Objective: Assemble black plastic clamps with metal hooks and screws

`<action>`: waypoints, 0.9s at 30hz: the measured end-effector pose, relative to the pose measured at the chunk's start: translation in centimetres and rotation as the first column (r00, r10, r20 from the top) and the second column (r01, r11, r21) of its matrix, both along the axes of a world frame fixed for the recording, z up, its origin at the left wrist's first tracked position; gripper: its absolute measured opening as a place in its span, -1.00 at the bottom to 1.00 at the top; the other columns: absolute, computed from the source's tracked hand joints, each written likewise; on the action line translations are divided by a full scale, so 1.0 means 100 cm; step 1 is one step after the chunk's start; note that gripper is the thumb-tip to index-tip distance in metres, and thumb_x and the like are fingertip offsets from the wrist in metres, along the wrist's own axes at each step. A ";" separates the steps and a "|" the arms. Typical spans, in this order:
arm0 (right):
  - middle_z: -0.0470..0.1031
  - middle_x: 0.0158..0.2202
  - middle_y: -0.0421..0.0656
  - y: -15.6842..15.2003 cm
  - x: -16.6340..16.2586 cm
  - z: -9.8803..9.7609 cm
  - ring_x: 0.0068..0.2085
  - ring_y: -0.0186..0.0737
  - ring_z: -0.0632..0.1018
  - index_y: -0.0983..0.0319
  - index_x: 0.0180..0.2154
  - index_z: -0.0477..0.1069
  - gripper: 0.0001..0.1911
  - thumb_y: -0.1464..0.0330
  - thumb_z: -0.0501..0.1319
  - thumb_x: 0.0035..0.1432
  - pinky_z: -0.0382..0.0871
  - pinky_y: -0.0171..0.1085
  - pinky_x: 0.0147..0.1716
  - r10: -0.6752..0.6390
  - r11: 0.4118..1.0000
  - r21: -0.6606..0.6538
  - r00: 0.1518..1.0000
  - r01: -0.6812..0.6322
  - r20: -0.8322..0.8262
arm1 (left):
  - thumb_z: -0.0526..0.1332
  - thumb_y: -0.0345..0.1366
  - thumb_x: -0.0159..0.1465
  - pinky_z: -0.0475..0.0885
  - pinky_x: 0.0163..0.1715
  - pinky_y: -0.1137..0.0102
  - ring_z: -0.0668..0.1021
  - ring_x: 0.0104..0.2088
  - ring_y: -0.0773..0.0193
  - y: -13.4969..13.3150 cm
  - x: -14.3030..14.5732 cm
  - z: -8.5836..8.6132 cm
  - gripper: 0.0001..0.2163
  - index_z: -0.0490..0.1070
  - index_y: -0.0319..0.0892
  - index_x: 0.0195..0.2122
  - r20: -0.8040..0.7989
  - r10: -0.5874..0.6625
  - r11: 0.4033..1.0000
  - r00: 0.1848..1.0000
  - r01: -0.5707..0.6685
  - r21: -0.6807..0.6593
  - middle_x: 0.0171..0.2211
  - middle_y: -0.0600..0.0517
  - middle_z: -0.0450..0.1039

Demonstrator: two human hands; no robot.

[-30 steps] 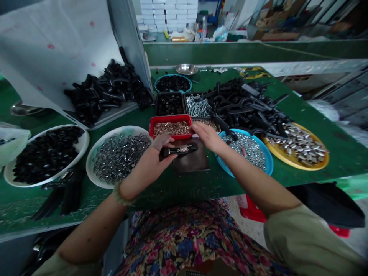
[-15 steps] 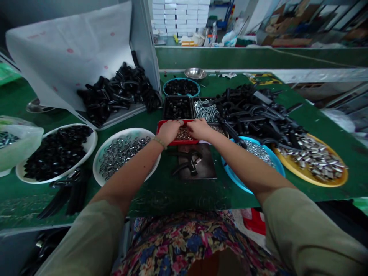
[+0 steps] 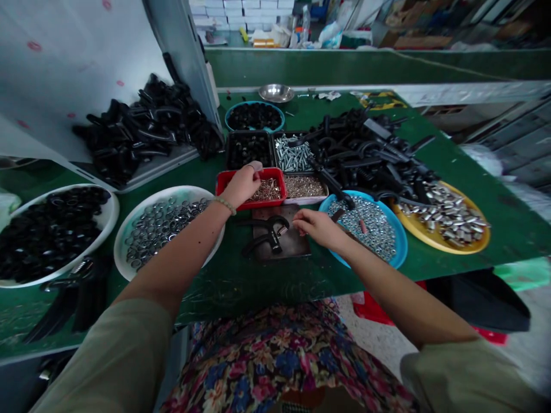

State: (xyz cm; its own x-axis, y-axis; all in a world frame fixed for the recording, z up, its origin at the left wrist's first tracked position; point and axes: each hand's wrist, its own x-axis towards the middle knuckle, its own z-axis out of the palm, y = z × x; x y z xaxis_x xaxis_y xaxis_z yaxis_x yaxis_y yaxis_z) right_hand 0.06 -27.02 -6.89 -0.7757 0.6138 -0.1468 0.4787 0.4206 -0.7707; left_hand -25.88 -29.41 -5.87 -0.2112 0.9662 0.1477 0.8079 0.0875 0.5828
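Observation:
My left hand (image 3: 244, 184) is over the red tray (image 3: 282, 195) of small copper-coloured parts (image 3: 269, 190). Its fingers are bent together, and their tips are partly hidden. My right hand (image 3: 317, 226) hovers by the right edge of a flat metal plate (image 3: 293, 246), thumb and fingers pinched; anything between them is too small to make out. On that plate lies a black hand grip strengthener (image 3: 272, 236) with a metal spring, touched by neither hand. A blue basin (image 3: 400, 241) of small shiny metal parts sits beside and beneath my right forearm.
A white basin (image 3: 124, 226) holds metal rings; another (image 3: 114, 212) holds black pieces. Behind the red tray are a tray of screws (image 3: 295, 154) and one of black parts (image 3: 249, 150). Black grips (image 3: 361, 149) are heaped at right, near a yellow basin (image 3: 473, 248) of metal cylinders.
My right hand has left the red tray and come back toward me and right, beside the metal plate. My left hand stays at the tray. The view has shifted slightly.

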 end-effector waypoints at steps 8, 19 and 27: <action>0.52 -0.21 -0.01 -0.011 -0.019 0.003 -0.18 -0.16 0.52 0.33 -0.20 0.42 -0.83 0.40 0.08 0.33 0.29 -0.28 -0.22 0.083 0.863 0.438 0.927 -0.251 0.367 | 0.16 -0.39 0.23 0.47 -0.16 0.37 0.55 -0.25 0.28 -0.083 0.056 -0.017 -0.83 0.35 -0.19 -0.15 0.468 -0.140 0.990 0.873 0.112 0.087 -0.28 0.03 0.44; 0.51 -0.08 0.03 -0.015 0.042 0.001 -0.08 -0.02 0.46 0.30 0.09 0.36 -0.61 0.24 0.03 0.35 0.29 -0.15 -0.13 -0.054 0.582 0.775 0.940 -0.245 0.337 | 0.14 -0.48 0.22 0.40 -0.06 0.31 0.48 -0.15 0.20 -0.094 0.063 -0.023 -0.79 0.36 -0.19 -0.12 0.050 -0.121 0.993 0.991 0.120 0.018 -0.22 -0.02 0.46; 0.54 -0.12 0.10 -0.006 0.112 -0.010 0.00 0.11 0.51 0.32 -0.01 0.36 -0.68 0.29 0.10 0.28 0.41 -0.08 -0.16 -0.318 0.693 0.706 0.817 -0.146 0.482 | 0.05 -0.39 0.35 0.38 -0.04 0.19 0.47 -0.12 0.07 -0.097 0.074 -0.009 -0.82 0.44 -0.24 -0.20 -0.495 -0.340 0.940 0.800 0.310 -0.143 -0.24 -0.12 0.47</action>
State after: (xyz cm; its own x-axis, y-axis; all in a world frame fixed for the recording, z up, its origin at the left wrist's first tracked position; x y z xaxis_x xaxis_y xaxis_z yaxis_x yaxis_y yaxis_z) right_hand 11.25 -27.63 -7.92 -0.6414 0.7671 -0.0166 0.7596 0.6379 0.1269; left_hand -18.47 -39.10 -6.76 0.2067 0.9740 0.0926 0.9728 -0.2147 0.0872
